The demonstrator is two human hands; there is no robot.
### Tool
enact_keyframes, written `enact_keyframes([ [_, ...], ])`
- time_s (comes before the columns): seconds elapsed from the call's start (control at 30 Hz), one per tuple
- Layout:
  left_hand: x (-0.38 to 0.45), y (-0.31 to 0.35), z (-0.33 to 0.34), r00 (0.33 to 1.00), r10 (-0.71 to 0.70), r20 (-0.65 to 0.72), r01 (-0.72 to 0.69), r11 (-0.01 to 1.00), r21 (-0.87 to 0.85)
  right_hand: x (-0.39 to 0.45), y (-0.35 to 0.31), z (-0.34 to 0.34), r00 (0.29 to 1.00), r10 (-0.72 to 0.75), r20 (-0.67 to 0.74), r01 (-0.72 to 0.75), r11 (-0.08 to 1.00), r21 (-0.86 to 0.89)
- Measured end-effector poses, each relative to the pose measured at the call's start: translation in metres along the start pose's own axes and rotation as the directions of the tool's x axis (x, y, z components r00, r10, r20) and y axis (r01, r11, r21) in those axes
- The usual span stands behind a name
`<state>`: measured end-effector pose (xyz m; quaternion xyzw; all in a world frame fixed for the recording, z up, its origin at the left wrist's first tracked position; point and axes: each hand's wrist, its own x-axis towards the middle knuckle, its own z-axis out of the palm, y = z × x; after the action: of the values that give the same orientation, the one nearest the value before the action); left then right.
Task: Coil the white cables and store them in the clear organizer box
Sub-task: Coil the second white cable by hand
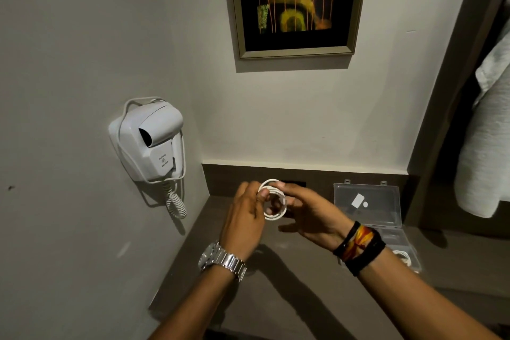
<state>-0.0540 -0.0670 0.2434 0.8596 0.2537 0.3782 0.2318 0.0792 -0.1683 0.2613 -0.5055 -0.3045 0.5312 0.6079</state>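
While pinched, white cable coil [271, 203] (both grips).

Brown counter [276, 284] (open organizer box [367, 204] atop)

Smooth, slightly glossy white cable coil [271, 203]. Clear, glossy plastic organizer box [369, 204], lid faintly reflective. Polished metal link watch [223, 259], bright glints. Woven cloth wristbands [360, 247], matt. Glossy white plastic hair dryer [150, 141]. Matt brown countertop [276, 284], possibly laminate. Satin metallic-looking picture frame [296, 54]. Nubby white towel [483, 146].
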Motion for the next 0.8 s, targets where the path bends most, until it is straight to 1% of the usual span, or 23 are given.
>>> enact_keyframes([
  [0.1,0.001,0.002,-0.003,1.000,-0.016,-0.013,0.017,0.998,0.061,0.003,0.004,0.007,0.980,-0.167,-0.106,0.151,0.978,-0.143],
  [0.13,0.001,0.002,-0.004,1.000,-0.024,-0.020,0.026,0.995,0.094,0.003,0.005,0.007,0.966,-0.211,-0.150,0.175,0.960,-0.220],
  [0.17,0.002,0.002,-0.004,0.999,-0.027,-0.022,0.030,0.990,0.137,0.002,0.006,0.007,0.945,-0.265,-0.190,0.186,0.917,-0.353],
  [0.2,0.002,0.002,-0.004,0.999,-0.026,-0.020,0.029,0.981,0.194,0.000,0.007,0.007,0.919,-0.327,-0.221,0.169,0.831,-0.530],
  [0.23,0.001,0.001,-0.002,1.000,-0.026,-0.015,0.029,0.965,0.259,-0.002,0.007,0.007,0.891,-0.387,-0.238,0.118,0.704,-0.701],
  [0.27,0.001,0.001,0.000,1.000,-0.028,-0.010,0.030,0.947,0.319,-0.005,0.007,0.009,0.864,-0.444,-0.239,0.061,0.564,-0.824],
  [0.3,0.001,-0.001,0.003,0.999,-0.034,-0.003,0.033,0.929,0.369,-0.008,0.007,0.012,0.849,-0.479,-0.222,0.023,0.453,-0.891],
  [0.33,0.002,-0.003,0.005,0.999,-0.044,0.005,0.038,0.913,0.406,-0.012,0.007,0.015,0.847,-0.493,-0.197,0.017,0.396,-0.918],
  [0.37,0.003,-0.006,0.005,0.998,-0.059,0.015,0.046,0.900,0.434,-0.015,0.007,0.018,0.852,-0.493,-0.178,0.029,0.384,-0.923],
  [0.4,0.004,-0.009,0.004,0.997,-0.078,0.021,0.060,0.889,0.455,-0.019,0.006,0.019,0.863,-0.477,-0.166,0.052,0.412,-0.910],
  [0.47,0.008,-0.015,0.000,0.993,-0.111,0.035,0.081,0.875,0.478,-0.024,0.002,0.017,0.893,-0.408,-0.188,0.087,0.568,-0.818],
  [0.5,0.009,-0.018,-0.003,0.993,-0.110,0.035,0.080,0.875,0.477,-0.026,0.000,0.014,0.903,-0.378,-0.204,0.089,0.630,-0.771],
  [0.53,0.009,-0.020,-0.004,0.994,-0.101,0.030,0.076,0.885,0.459,-0.027,-0.001,0.011,0.905,-0.369,-0.213,0.087,0.650,-0.755],
  [0.57,0.009,-0.022,-0.004,0.995,-0.100,0.023,0.082,0.910,0.406,-0.027,-0.001,0.007,0.901,-0.377,-0.213,0.080,0.628,-0.774],
  [0.6,0.011,-0.023,-0.005,0.992,-0.120,0.034,0.104,0.946,0.306,-0.025,0.002,0.002,0.894,-0.397,-0.207,0.065,0.571,-0.818],
  [0.63,0.013,-0.023,-0.006,0.983,-0.164,0.080,0.150,0.976,0.160,-0.023,0.006,-0.002,0.884,-0.426,-0.192,0.041,0.480,-0.876],
  [0.67,0.015,-0.022,-0.008,0.967,-0.207,0.151,0.209,0.978,0.000,-0.022,0.011,-0.005,0.872,-0.459,-0.171,0.017,0.377,-0.926],
  [0.7,0.017,-0.021,-0.012,0.945,-0.234,0.228,0.270,0.953,-0.140,-0.019,0.016,-0.009,0.858,-0.492,-0.151,0.007,0.306,-0.952],
  [0.73,0.018,-0.018,-0.014,0.923,-0.249,0.295,0.327,0.909,-0.258,-0.017,0.020,-0.013,0.842,-0.522,-0.140,0.023,0.294,-0.956],
  [0.77,0.018,-0.015,-0.016,0.903,-0.253,0.347,0.377,0.854,-0.359,-0.014,0.024,-0.017,0.824,-0.547,-0.146,0.050,0.326,-0.944],
  [0.8,0.017,-0.013,-0.016,0.891,-0.248,0.380,0.410,0.800,-0.439,-0.011,0.027,-0.018,0.804,-0.569,-0.171,0.083,0.393,-0.916],
])
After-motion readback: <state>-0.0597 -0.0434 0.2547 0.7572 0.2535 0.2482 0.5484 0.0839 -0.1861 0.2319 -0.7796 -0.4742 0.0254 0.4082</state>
